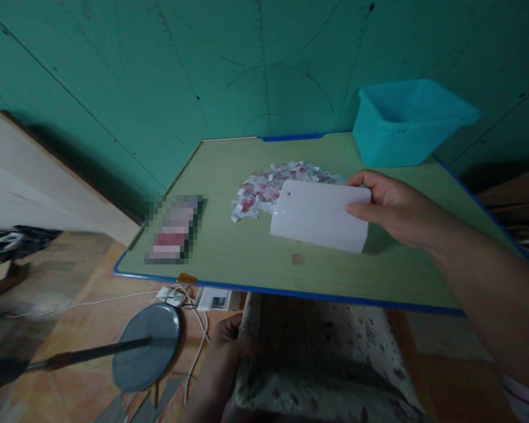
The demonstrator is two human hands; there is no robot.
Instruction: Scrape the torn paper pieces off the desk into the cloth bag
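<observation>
My right hand [388, 205] pinches the right end of a white plastic scraper [320, 214], a flat sheet with a small hole in its upper left corner. The scraper is tilted over the table, just in front of a heap of small white and pinkish paper scraps [264, 185], and hides part of it. Below the table's front edge, my left hand [229, 346] grips the left border of a pale cloth with dark spots [374, 335]. The cloth hangs open with a dark hollow; whether it is a bag or a garment I cannot tell.
The pale green table [229, 252] has a blue edge. A turquoise plastic bin [401, 138] stands at its back right; a blurred-out phone-like object [175, 229] lies on the left. Below are a power strip [171, 295], white cables and a round grey stand base [145, 358].
</observation>
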